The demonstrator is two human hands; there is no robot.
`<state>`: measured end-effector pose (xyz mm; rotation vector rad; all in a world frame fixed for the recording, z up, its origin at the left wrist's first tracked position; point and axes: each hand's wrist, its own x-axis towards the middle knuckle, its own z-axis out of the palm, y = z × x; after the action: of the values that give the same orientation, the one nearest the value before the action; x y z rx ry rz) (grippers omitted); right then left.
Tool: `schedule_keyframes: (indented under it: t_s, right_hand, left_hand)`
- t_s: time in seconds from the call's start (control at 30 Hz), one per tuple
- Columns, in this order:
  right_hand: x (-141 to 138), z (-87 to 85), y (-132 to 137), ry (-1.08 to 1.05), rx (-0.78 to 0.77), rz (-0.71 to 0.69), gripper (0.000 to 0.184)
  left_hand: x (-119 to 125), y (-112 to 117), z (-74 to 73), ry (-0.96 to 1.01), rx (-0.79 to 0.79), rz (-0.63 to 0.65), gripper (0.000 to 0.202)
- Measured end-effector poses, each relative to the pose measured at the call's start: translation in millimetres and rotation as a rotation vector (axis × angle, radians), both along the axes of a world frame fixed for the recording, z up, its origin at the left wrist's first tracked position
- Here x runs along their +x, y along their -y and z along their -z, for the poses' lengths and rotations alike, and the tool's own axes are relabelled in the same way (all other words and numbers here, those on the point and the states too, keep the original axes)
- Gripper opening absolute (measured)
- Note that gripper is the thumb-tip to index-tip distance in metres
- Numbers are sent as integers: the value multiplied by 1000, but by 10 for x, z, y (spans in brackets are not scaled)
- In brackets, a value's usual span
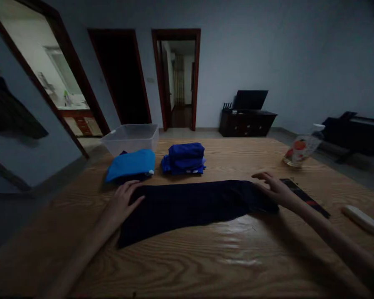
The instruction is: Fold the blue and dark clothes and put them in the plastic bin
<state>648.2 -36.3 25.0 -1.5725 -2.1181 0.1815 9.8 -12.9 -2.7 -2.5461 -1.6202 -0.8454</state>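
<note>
A dark, nearly black garment (pixel 187 203), long and narrow like trousers folded lengthwise, lies flat across the wooden table (pixel 187 261). My left hand (pixel 124 202) rests on its wider left end, fingers spread out. At the narrower right end, which looks rumpled, my right hand (pixel 274 190) lies over the cloth with fingers stretched and apart. Just beyond the garment sit a stack of folded royal-blue clothes (pixel 186 158) and, to its left, a bright blue folded garment (pixel 132 162) on top of darker cloth.
A clear plastic bin (pixel 134 137) stands at the table's far left. To the right are a dark flat strip (pixel 305 197) with a red mark, a white elongated object (pixel 363 219) and a transparent jug (pixel 301 150) with a red pattern. A television (pixel 251 99) stands on a far cabinet.
</note>
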Motion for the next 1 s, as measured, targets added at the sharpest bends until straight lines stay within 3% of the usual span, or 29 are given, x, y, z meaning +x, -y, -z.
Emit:
schedule_keyframes:
  t_s: [0.13, 0.23, 0.47, 0.6, 0.8, 0.9, 1.0]
  right_hand:
    - [-421, -66, 339, 193, -41, -224, 58]
    - [-538, -77, 413, 215, -78, -221, 69]
    - [-304, -129, 302, 110, -65, -213, 30]
    - [-327, -148, 349, 68, -20, -144, 26]
    - [-320, -401, 327, -56, 17, -57, 29]
    - [-267, -562, 214, -51, -18, -60, 32]
    - [-224, -711, -5, -23, -75, -70, 35]
  left_hand:
    - [271, 421, 120, -92, -189, 184, 50]
    - [267, 552, 174, -97, -224, 199, 50]
    - [8, 598, 171, -100, -239, 224, 49]
    - [-27, 632, 156, -37, -197, 214, 40]
    - [33, 621, -91, -6, -232, 82, 46]
    - [135, 634, -58, -95, -189, 111, 51]
    - [219, 665, 51, -146, -151, 179, 37]
